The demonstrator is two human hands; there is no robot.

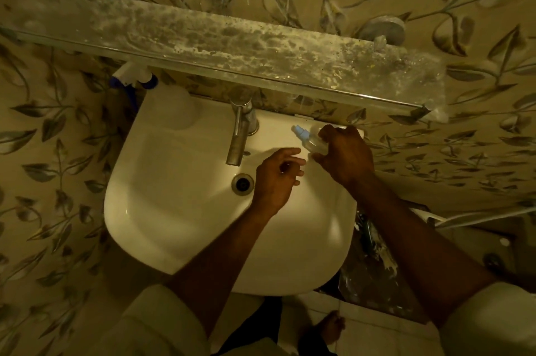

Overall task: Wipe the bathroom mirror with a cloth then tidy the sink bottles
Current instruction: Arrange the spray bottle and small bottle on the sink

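I look straight down on a white sink point(162, 210). My right hand point(346, 155) grips a small clear bottle with a pale blue cap point(308, 139), tilted on the sink's back right rim. Over the basin, just left of that bottle, my left hand point(277, 177) hovers with its fingers loosely curled and nothing in it. A white spray bottle with a blue trigger point(136, 78) stands at the sink's back left corner, partly hidden under the shelf. No cloth and no mirror are in view.
A stained glass shelf point(232, 42) runs across the wall above the sink. The chrome tap point(240, 129) stands at the back centre, with the drain point(243, 184) in front of it. Leaf-patterned tiles cover the wall. Clutter lies on the floor at right.
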